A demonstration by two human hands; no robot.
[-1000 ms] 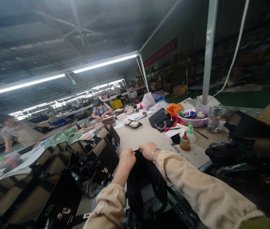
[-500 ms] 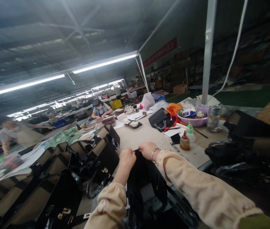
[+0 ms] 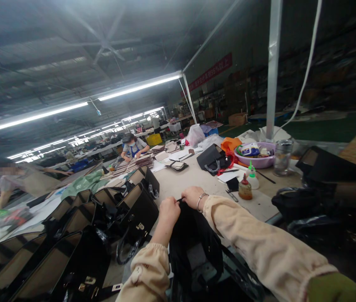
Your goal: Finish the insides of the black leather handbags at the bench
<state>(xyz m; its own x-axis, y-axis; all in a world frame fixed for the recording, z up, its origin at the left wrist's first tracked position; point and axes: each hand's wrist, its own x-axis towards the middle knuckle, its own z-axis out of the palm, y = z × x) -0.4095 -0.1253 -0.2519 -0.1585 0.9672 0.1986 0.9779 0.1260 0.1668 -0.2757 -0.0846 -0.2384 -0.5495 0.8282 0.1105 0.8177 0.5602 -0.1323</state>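
Note:
Both my hands pinch the top edge of a black handbag (image 3: 193, 239) that stands in front of me at the table's near edge. My left hand (image 3: 169, 212) is closed on the edge, and my right hand (image 3: 193, 197), with a bracelet at the wrist, grips it just to the right. The fingers of the two hands are close together. Dark shadow hides much of the bag's lower part. To the left stand several black handbags (image 3: 138, 209) with beige linings and gold clasps.
At right on the table (image 3: 178, 182) are a brown glue bottle (image 3: 245, 191), a green-capped bottle (image 3: 252, 179), a purple basin (image 3: 256, 160) and a glass jar (image 3: 282, 159). More black bags (image 3: 319, 209) lie far right. A co-worker (image 3: 133, 147) handles brown pieces; another person (image 3: 23, 180) stands left.
The view has shifted slightly. Both my hands keep their grip on the bag's edge, nearly in the same place.

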